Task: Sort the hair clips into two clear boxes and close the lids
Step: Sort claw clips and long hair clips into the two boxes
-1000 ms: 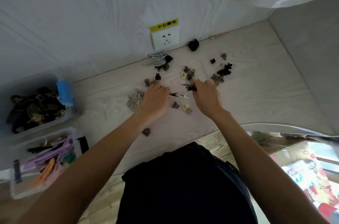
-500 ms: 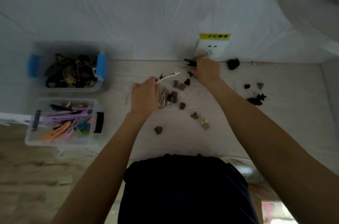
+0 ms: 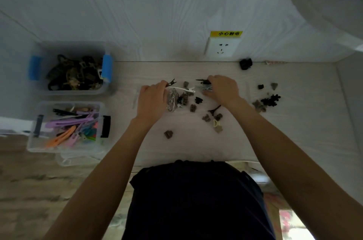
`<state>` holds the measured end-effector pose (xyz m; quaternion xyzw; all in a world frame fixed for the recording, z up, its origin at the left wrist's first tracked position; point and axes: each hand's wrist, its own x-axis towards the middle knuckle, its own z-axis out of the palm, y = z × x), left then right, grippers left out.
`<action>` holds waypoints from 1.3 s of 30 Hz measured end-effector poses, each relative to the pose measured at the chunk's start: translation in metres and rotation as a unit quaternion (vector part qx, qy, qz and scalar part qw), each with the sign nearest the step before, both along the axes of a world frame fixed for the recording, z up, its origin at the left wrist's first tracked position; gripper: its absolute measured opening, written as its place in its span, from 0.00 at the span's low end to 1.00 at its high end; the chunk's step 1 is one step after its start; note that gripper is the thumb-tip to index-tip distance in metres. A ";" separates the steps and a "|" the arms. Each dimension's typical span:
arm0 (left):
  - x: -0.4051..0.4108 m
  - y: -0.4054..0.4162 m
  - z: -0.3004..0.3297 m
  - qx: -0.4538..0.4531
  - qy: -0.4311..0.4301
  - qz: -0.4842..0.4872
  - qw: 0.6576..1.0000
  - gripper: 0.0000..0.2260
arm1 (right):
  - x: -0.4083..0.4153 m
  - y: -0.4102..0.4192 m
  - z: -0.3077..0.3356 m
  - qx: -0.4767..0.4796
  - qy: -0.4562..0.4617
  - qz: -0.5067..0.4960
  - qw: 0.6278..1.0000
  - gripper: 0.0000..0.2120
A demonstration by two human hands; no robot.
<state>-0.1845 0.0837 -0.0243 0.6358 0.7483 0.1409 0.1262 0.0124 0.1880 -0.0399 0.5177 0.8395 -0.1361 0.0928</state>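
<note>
Small brown and black claw clips [image 3: 206, 117] lie scattered over the white tabletop [image 3: 284, 131]. My left hand [image 3: 152, 98] is shut on long flat clips, a white one [image 3: 181, 89] and a black one [image 3: 170, 83] sticking out to the right. My right hand [image 3: 222, 88] is shut on a black long clip [image 3: 203, 81] and rests over several pale long clips. At the left stand two clear boxes: the far box [image 3: 107, 90] with blue latches holds dark claw clips, the near box [image 3: 102, 106] with black latches holds coloured long clips.
A wall socket [image 3: 223, 47] with a yellow label sits on the back wall. A black clip [image 3: 245, 64] lies by the wall, a black cluster [image 3: 272, 100] at the right. A clear lid [image 3: 78, 158] lies in front of the near box. A shelf corner [image 3: 324, 3] juts out upper right.
My right hand has come back from the wall socket toward the middle, carrying the black clip. My left hand keeps its clips. The view has shifted slightly left.
</note>
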 end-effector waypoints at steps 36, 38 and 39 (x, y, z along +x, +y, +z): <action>-0.226 -0.167 0.029 -0.070 0.054 -0.081 0.993 0.19 | -0.259 -0.151 0.075 -0.123 0.267 0.157 0.943 0.10; -0.218 -0.169 0.034 -0.079 -0.039 -0.078 0.993 0.15 | -0.268 -0.153 0.072 -0.102 0.256 0.170 0.946 0.14; -0.215 -0.170 0.034 -0.070 -0.081 -0.073 0.992 0.15 | -0.272 -0.154 0.071 -0.096 0.248 0.172 0.948 0.15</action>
